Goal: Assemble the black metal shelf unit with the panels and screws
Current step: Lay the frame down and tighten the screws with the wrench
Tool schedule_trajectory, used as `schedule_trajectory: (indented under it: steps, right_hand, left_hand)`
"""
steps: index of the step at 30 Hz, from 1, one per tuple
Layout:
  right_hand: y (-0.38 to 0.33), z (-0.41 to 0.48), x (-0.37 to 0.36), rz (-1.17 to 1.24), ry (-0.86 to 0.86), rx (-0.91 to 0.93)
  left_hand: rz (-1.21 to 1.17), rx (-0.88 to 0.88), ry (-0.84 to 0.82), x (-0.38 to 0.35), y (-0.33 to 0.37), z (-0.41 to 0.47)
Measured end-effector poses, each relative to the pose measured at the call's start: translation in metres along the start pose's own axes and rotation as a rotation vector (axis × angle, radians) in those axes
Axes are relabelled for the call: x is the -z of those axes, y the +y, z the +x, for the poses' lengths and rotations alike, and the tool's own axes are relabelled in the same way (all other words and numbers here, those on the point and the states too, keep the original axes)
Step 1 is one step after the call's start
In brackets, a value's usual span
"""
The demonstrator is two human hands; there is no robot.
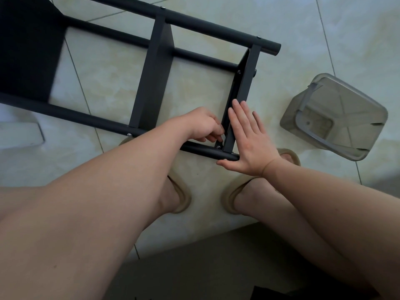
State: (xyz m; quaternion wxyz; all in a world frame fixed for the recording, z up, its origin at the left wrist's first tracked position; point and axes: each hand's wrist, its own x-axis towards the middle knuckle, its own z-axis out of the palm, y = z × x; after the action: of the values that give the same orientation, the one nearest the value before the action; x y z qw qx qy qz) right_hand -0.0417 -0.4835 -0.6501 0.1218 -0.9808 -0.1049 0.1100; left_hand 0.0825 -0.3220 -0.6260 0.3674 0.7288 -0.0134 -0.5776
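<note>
The black shelf unit [151,68] lies on its side on the pale tiled floor [303,29]. My right hand [249,139] presses flat on its end panel [244,83]. My left hand [203,124] is curled at the panel's lower joint; around what, I cannot tell. A grey bin [337,118] lies near on the right.

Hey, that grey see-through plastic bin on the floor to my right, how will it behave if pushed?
Likely light: the bin looks thin-walled and almost empty. It should slide readily on the glossy floor tiles. A high push might tip it, since it narrows downward.
</note>
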Motion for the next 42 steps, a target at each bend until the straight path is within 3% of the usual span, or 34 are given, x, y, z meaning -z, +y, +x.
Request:
schedule_trajectory:
  steps: [11, 42]
  right_hand:
    - [0.001, 0.000, -0.001, -0.010, 0.005, 0.003]
    - [-0.001, -0.001, -0.003, 0.009, 0.030, -0.001]
  left_hand:
    - [-0.142, 0.079, -0.036, -0.005, 0.006, -0.001]
    - [0.373, -0.073, -0.067, 0.003, -0.010, -0.004]
